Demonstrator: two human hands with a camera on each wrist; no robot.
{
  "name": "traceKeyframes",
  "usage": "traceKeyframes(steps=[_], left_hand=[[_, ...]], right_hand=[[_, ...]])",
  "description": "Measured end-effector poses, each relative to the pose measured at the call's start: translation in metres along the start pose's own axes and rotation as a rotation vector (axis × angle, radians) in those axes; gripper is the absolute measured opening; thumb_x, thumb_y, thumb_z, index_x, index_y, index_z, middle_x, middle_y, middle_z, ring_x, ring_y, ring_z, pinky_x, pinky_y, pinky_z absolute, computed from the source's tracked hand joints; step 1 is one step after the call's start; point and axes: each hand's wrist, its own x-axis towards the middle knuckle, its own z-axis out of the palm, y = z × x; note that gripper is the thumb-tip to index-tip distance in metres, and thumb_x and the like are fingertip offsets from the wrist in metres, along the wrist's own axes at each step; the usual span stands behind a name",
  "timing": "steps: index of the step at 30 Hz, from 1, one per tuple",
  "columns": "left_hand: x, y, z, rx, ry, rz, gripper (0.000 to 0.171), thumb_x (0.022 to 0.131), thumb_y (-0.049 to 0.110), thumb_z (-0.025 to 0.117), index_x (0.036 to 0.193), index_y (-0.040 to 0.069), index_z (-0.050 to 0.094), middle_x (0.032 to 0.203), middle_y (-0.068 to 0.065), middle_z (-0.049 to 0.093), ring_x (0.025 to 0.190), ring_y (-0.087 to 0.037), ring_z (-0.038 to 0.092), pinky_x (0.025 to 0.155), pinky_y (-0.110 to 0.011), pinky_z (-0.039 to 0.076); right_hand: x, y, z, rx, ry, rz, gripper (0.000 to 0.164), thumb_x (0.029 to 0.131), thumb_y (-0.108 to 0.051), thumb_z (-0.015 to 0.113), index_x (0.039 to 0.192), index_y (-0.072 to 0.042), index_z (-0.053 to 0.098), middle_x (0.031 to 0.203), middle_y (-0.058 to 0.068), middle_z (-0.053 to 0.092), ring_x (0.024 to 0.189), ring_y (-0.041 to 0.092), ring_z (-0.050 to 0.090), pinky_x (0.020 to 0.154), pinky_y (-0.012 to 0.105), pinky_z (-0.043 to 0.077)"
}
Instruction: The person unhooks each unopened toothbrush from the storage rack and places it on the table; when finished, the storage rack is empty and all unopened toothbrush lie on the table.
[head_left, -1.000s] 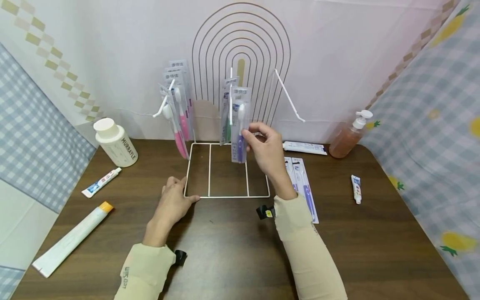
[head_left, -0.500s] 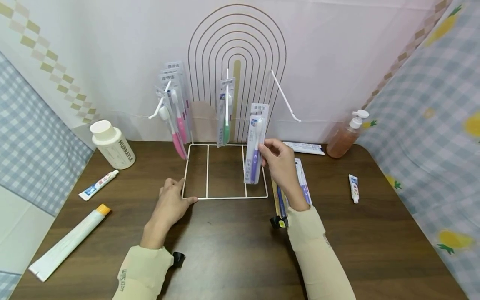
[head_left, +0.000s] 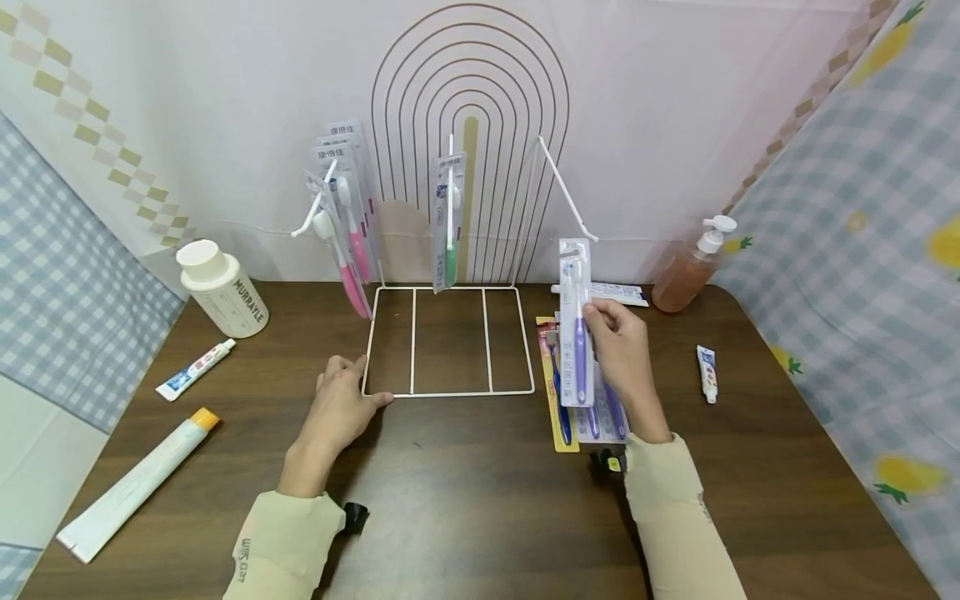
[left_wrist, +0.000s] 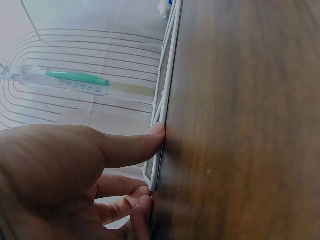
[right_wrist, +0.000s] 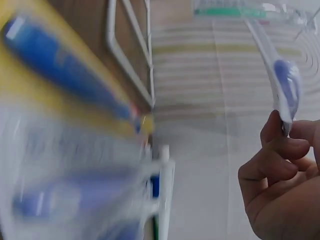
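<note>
My right hand (head_left: pixel 624 346) pinches a packaged purple toothbrush (head_left: pixel 576 333) by its edge, upright above the table. Below it lie more packaged purple toothbrushes (head_left: pixel 611 421) and a blue one on a yellow card (head_left: pixel 564 417). With thumb and fingers, my left hand (head_left: pixel 337 412) grips the front left corner of a white wire display rack (head_left: pixel 450 393). In the left wrist view, the thumb (left_wrist: pixel 135 148) presses on the front wire. Several packaged pink toothbrushes (head_left: pixel 352 250) hang from the rack's left hook, and a packaged green one (head_left: pixel 448 233) from the middle hook. The right hook (head_left: pixel 566 192) bears nothing.
A white bottle (head_left: pixel 225 292), a small toothpaste tube (head_left: pixel 195 371) and a large tube with an orange cap (head_left: pixel 138 483) are at the left. At the right are a pump bottle (head_left: pixel 684 271), a tube lying flat (head_left: pixel 618 294) and a small tube (head_left: pixel 707 375).
My right hand has carried the purple toothbrush from beside the middle hook right and down, over the toothbrushes on the table. The left hand has stayed on the rack corner.
</note>
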Motion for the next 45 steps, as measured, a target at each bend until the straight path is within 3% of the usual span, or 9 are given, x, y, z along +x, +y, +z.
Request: traceKeyframes(steps=[4,8,13,17,21,29,36,41,45], left_hand=[[0.002,-0.003,0.002,0.003,0.011,0.013,0.086,0.104,0.022,0.084,0.169,-0.014,0.041,0.152,-0.033,0.049,0.12,-0.045,0.048,0.112,-0.064,0.048],[0.0,0.005,-0.001,0.017,0.003,-0.002,0.086,0.104,0.022,0.084,0.169,-0.014,0.041,0.153,-0.035,0.048,0.123,-0.048,0.049,0.113,-0.066,0.047],[-0.004,0.013,-0.005,0.033,-0.031,-0.033,0.085,0.107,0.022,0.082,0.171,-0.014,0.038,0.157,-0.036,0.045,0.13,-0.051,0.047,0.117,-0.067,0.046],[-0.004,0.013,-0.005,0.048,-0.035,-0.033,0.085,0.108,0.022,0.081,0.17,-0.014,0.038,0.156,-0.036,0.046,0.129,-0.052,0.048,0.117,-0.067,0.046],[-0.003,0.012,-0.003,0.053,-0.033,-0.035,0.084,0.107,0.022,0.081,0.17,-0.014,0.038,0.155,-0.037,0.046,0.13,-0.053,0.048,0.119,-0.067,0.045],[-0.004,0.013,-0.004,0.049,-0.037,-0.038,0.085,0.107,0.022,0.081,0.17,-0.015,0.038,0.156,-0.037,0.046,0.131,-0.053,0.048,0.119,-0.068,0.045],[-0.003,0.011,-0.004,0.041,-0.04,-0.037,0.086,0.107,0.023,0.082,0.171,-0.014,0.038,0.156,-0.037,0.045,0.131,-0.053,0.047,0.119,-0.068,0.044],[0.0,0.003,-0.002,0.022,-0.016,-0.015,0.087,0.105,0.023,0.083,0.17,-0.014,0.039,0.153,-0.037,0.047,0.128,-0.052,0.048,0.117,-0.068,0.045],[-0.002,0.006,-0.003,0.025,-0.022,-0.019,0.086,0.105,0.022,0.083,0.17,-0.014,0.039,0.153,-0.036,0.047,0.128,-0.052,0.047,0.118,-0.068,0.044]], right_hand=[[0.0,0.012,-0.023,-0.074,0.016,0.047,0.039,0.118,-0.024,0.062,0.138,0.007,0.075,0.085,-0.016,0.072,0.07,-0.002,0.063,0.064,0.018,0.053],[0.003,0.022,-0.043,-0.218,0.039,0.117,0.042,0.118,-0.028,0.062,0.14,0.005,0.076,0.105,0.006,0.079,0.079,-0.002,0.062,0.072,0.016,0.052],[0.007,0.034,-0.059,-0.352,0.042,0.228,0.048,0.119,-0.034,0.059,0.145,0.002,0.076,0.133,0.022,0.076,0.096,0.011,0.062,0.082,0.021,0.048],[0.007,0.045,-0.066,-0.402,0.006,0.295,0.049,0.12,-0.036,0.058,0.145,0.001,0.075,0.138,0.023,0.074,0.105,0.021,0.06,0.087,0.029,0.046],[0.006,0.053,-0.067,-0.407,-0.023,0.337,0.046,0.119,-0.033,0.058,0.142,0.003,0.076,0.137,0.022,0.073,0.107,0.023,0.06,0.087,0.032,0.046],[0.005,0.059,-0.064,-0.415,-0.056,0.404,0.046,0.12,-0.031,0.057,0.146,0.003,0.074,0.151,0.025,0.069,0.117,0.027,0.062,0.091,0.034,0.046],[0.004,0.062,-0.065,-0.437,-0.04,0.433,0.045,0.118,-0.032,0.061,0.139,0.003,0.078,0.135,0.022,0.074,0.104,0.023,0.063,0.084,0.033,0.047],[0.004,0.064,-0.068,-0.473,-0.034,0.456,0.046,0.117,-0.035,0.063,0.136,0.004,0.079,0.126,0.019,0.074,0.105,0.026,0.063,0.082,0.034,0.047],[0.004,0.065,-0.068,-0.486,-0.029,0.477,0.047,0.117,-0.037,0.063,0.135,0.003,0.08,0.123,0.018,0.075,0.104,0.027,0.064,0.082,0.035,0.047]])
